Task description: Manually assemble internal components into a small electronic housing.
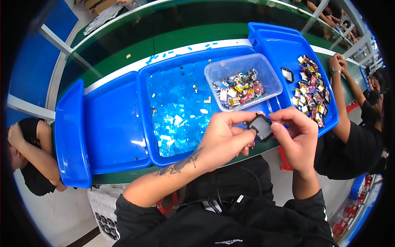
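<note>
Between both hands, over the front edge of the trays, is a small square black case with a pale grey face, like a watch case. My left hand is closed on its left side, thumb over the face. Some reddish bits show below the left fingers; what they belong to I cannot make out. The fingers of my right hand pinch the case's right edge. Just beyond is a clear plastic box holding small circuit boards and battery cells.
A blue tray at right holds a heap of boards and cells and a similar case. Blue film pieces cover the middle tray. Another blue tray stands left. People sit on both sides; one person's forearm is near the right tray.
</note>
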